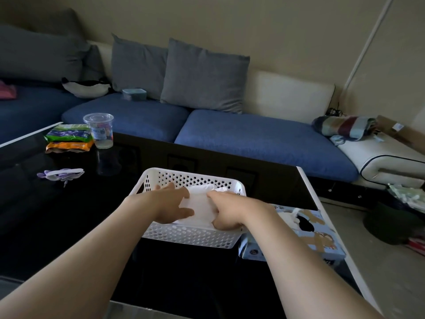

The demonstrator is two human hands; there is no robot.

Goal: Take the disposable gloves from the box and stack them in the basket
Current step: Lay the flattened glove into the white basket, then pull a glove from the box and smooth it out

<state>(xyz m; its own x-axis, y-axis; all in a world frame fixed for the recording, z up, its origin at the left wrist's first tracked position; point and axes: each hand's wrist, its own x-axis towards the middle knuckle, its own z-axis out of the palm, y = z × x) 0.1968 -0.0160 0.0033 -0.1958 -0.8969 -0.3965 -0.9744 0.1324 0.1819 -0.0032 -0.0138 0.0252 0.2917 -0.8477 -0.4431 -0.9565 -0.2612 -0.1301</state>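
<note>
glossy black worktop (69,226); thin white disposable gloves (200,203) sit in the white perforated plastic basket (190,237); left hand (170,203) presses them, fingers straight; right hand (226,210) curls its fingers round their edge; i'd smooth outward, keeping corners square

Both arms extended — left hand (171,203) flat, right hand (227,211) curled.

Basket (190,236) on table (69,226), centre. Gloves (200,203) stacked in it. Left hand (171,203) flat on the stack's left, right hand (226,212) curled on its right edge. Box (322,238) just right of basket. Cup (100,130) and snack packets (69,134) far left. Sofa (253,134) behind table.
</note>
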